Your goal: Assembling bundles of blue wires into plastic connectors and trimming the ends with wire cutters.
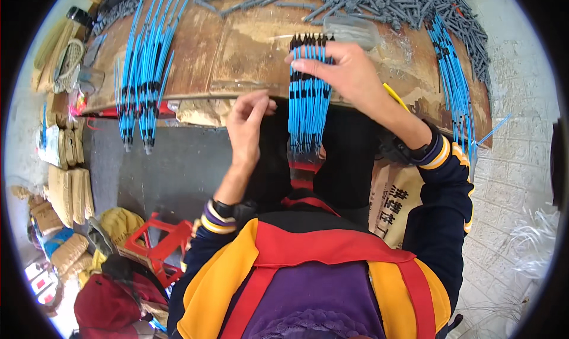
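A row of thin blue rods [307, 113] with black bands and dark pointed upper ends stands between my knees, at the table's front edge. Across its upper part lies my right hand [341, 69], the thumb in front and the fingers partly hidden, closed on the rods. The rods' lower ends meet a clear and red piece [305, 161] in my lap. Left of the row, apart from it, is my left hand [249, 113]. Its fingers are curled toward the thumb, and I cannot make out whether anything small is between them.
On the worn wooden table [249, 48] lie blue rod bundles, left [145, 72] and right [453, 84], overhanging its edge. Grey ribbed pieces [379, 4] are heaped at the back by a clear plastic tray [352, 32]. A red stool [157, 244] stands on the floor at lower left.
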`<state>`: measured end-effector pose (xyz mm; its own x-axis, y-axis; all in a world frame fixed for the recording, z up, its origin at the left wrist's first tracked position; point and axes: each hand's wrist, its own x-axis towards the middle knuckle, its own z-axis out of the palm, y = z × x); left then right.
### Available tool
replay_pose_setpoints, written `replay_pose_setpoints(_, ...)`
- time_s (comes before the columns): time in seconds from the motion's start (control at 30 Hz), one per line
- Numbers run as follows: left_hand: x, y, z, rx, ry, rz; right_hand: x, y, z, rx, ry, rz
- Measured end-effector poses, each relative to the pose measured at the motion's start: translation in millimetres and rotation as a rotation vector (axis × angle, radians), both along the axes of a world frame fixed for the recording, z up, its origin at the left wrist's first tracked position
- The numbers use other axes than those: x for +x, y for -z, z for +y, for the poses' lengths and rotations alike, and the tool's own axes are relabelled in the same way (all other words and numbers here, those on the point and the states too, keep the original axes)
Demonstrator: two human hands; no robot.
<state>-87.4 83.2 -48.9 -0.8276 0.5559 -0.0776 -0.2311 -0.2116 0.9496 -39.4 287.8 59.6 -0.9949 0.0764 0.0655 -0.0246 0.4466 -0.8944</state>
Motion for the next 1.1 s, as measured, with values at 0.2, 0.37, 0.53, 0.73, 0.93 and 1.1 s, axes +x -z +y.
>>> replay_pose_setpoints(0.2, -24.1, -31.2, 23.6, -0.47, 0.114, 1.127, 14.5, 9.4, -10.4, -0.038, -0.036, 0.037)
replay_pose_setpoints(0.37, -30.6, -24.8, 44.1, -0.266, 0.316, 1.333, 49.9, 32.6, -17.0, 0.05, -0.176, 0.265)
replay_pose_setpoints(0.53, -42.1, -26.3, 43.0, -0.336, 0.408, 1.435, 52.7, 41.8, -14.2, 0.133, -0.222, 0.403)
replay_pose_setpoints(0.73, -39.6, -28.4, 40.5, -0.412, 0.414, 1.481, 64.9, 47.1, -19.0, -0.128, -0.056, 0.554)
replay_pose_setpoints(0.93, -35.3, -26.0, 40.8, -0.509, 0.4, 1.551, -3.1, 21.2, 106.6, 0.548, 0.125, 0.283)
replay_pose_setpoints(1.1, -33.6, -29.2, 45.5, -0.471, 0.398, 1.488, -59.7, 31.6, 142.6, 0.984, -0.061, 0.201)
